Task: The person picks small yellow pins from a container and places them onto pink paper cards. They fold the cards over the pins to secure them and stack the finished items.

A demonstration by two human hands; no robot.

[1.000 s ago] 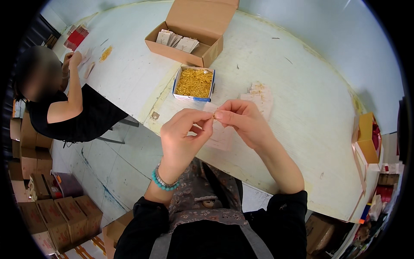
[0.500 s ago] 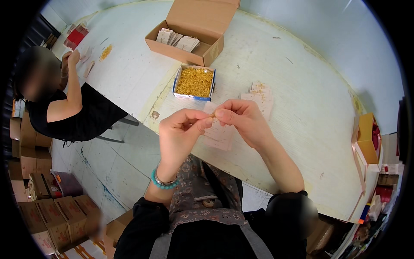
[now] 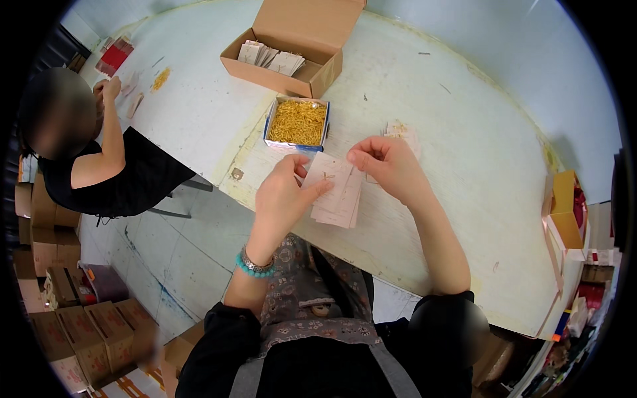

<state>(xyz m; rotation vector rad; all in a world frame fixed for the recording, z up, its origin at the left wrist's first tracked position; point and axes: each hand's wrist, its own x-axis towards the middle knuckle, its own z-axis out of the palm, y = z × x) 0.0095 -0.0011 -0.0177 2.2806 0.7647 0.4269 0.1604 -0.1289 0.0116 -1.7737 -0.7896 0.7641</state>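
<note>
A pale pink card (image 3: 321,166) is gripped at its left side by my left hand (image 3: 282,196), thumb on top and fingers behind. A small gold-coloured tie (image 3: 327,176) lies at the thumb tip, against the card. My right hand (image 3: 391,169) has thumb and forefinger pinched together at the card's upper right edge. Below them, a stack of pale pink cards (image 3: 338,215) lies on the table. Beyond my right hand are more cards with gold pieces (image 3: 401,129), partly hidden. A small blue-and-white box (image 3: 267,132) full of gold-coloured ties stands beyond my left hand.
An open cardboard box (image 3: 325,79) with bundled cards stands farther back on the white table (image 3: 458,219). At the left, a person (image 3: 99,159) sits working near a small gold pile (image 3: 160,79). Cartons (image 3: 86,341) stack on the floor; a yellow box (image 3: 564,212) stands far right.
My hands were pinching a small gold-coloured piece together above the stack. Now they have drawn apart, with a card held between them and the gold piece at my left thumb.
</note>
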